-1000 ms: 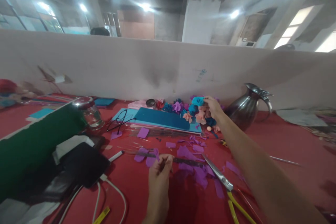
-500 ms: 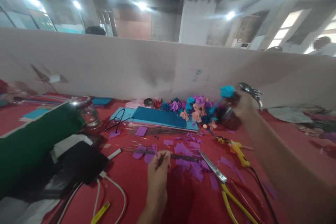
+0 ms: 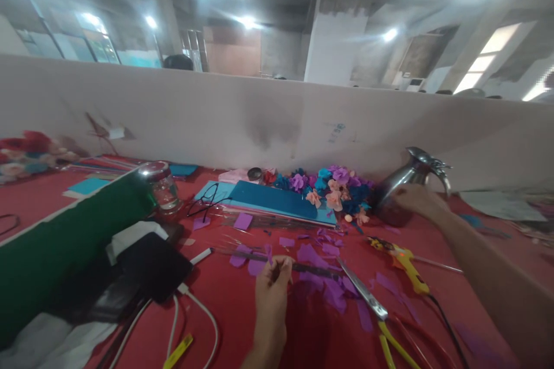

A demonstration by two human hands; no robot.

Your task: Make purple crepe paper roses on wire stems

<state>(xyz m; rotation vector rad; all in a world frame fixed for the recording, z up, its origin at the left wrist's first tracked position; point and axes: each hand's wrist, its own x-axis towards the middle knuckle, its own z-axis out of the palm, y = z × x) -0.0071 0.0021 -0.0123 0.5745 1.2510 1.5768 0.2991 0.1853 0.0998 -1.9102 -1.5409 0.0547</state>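
Your left hand (image 3: 273, 285) has its grip closed on a small purple paper piece (image 3: 269, 252), fingertips pinched together just above the red worktop (image 3: 234, 314), near the middle of your view. Beneath and beside that hand lies a long dark strip (image 3: 318, 270), with purple scraps (image 3: 334, 295) around it and partly over it. Your right hand (image 3: 419, 202) is stretched out in front of the metal jug (image 3: 398, 179); it is blurred, so you cannot tell whether its grip is apart, together or on something. Just right of that hand, a blurred blue thing (image 3: 471, 220) lies on the worktop. Left of the jug sits a heap of paper flowers (image 3: 340, 176) in purple, blue and peach, beside 2 stacked sheets, a dark blue sheet (image 3: 274, 199) over a light blue one. Nearer you, the scissors (image 3: 367, 297) point toward the scraps with their yellow handles your way, and the yellow glue gun (image 3: 409, 268) lies to their right, trailing a dark cord. On your left are a glass jar (image 3: 167, 195), a green board (image 3: 82, 219) and a white cable (image 3: 210, 314). A pale partition (image 3: 194, 109) stands behind everything.
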